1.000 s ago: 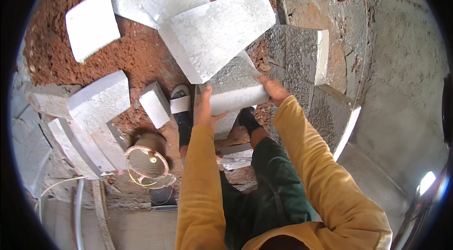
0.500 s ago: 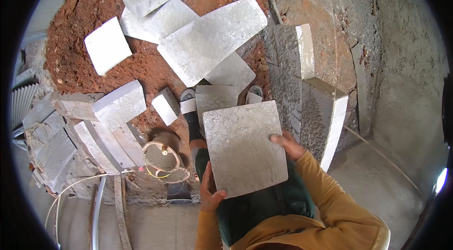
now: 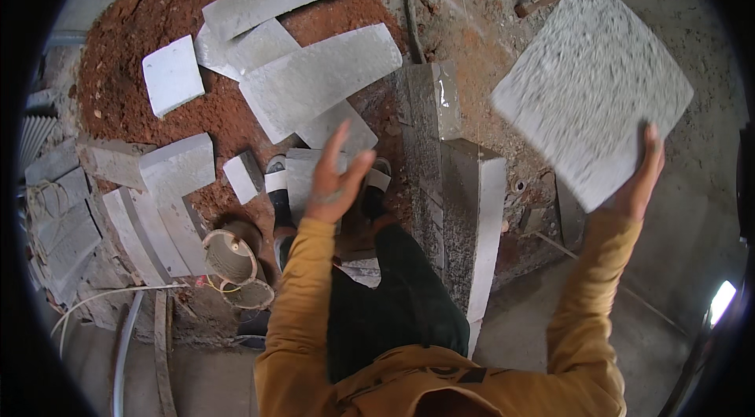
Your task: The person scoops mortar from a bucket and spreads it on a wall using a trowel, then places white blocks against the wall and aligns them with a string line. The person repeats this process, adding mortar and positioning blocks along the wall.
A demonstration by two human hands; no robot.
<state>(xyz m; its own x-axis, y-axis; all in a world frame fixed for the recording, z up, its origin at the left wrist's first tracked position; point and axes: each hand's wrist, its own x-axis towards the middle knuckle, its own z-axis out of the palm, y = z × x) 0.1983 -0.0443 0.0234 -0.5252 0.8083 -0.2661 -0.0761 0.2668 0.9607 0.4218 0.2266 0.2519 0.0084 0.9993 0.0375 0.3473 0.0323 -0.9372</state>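
A rough grey concrete block is raised at the upper right, tilted so that one corner points up. My right hand grips its lower right edge; the fingers behind it are hidden. My left hand hangs in front of my body with its fingers spread, holding nothing. Below it, a block stands between my feet. Right of my legs runs a low wall of blocks, with wet mortar shining on its far part.
Several cut blocks lie on the red soil ahead. A small block and two buckets are to my left. More blocks stand beyond them. A pole leans at lower left.
The concrete block has gone from in front of my lap to the upper right in my right hand. My left hand has let go of it and moved up, fingers spread.
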